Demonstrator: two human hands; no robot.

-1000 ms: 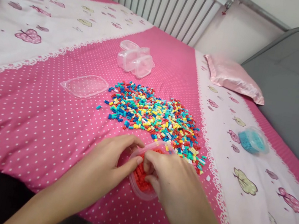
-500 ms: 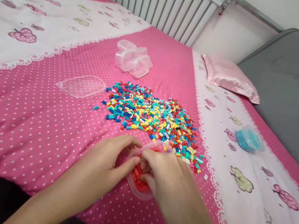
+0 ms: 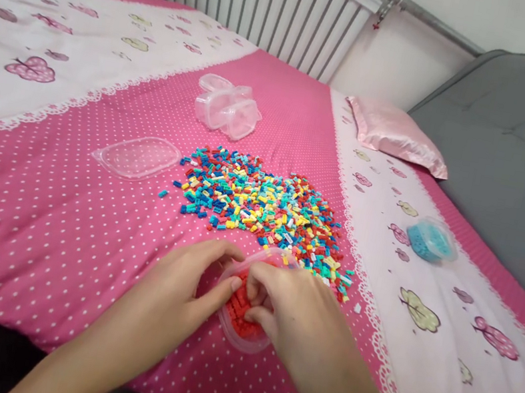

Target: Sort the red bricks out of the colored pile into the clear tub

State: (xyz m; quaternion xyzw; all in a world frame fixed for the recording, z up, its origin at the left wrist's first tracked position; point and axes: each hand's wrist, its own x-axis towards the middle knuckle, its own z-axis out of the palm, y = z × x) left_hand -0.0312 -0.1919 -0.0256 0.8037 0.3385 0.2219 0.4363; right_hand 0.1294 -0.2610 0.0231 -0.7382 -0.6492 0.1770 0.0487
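Note:
A clear plastic container point(image 3: 244, 344) sits near the bed's front edge, partly filled with red toy bricks point(image 3: 240, 308). My left hand point(image 3: 194, 279) grips its left rim, the thumb on the near side and the fingers curled round the far side. Inside it, my right hand point(image 3: 282, 301) is closed, with curled fingers down at the red bricks. Whatever those fingertips hold is hidden. Right beyond the container spreads a heap of small mixed-colour bricks point(image 3: 262, 200), in blue, teal, yellow, red and white.
A clear lid point(image 3: 140, 158) lies flat left of the heap. Farther back are several clear empty containers point(image 3: 227, 109). To the right stands a container of light-blue bricks point(image 3: 430, 241). A pink pillow point(image 3: 397, 139) rests by the grey headboard point(image 3: 509, 152); a white radiator point(image 3: 270, 5) is behind.
The view has shifted slightly, so the scene sits a little farther left. Both hands keep nearly the same place at the container.

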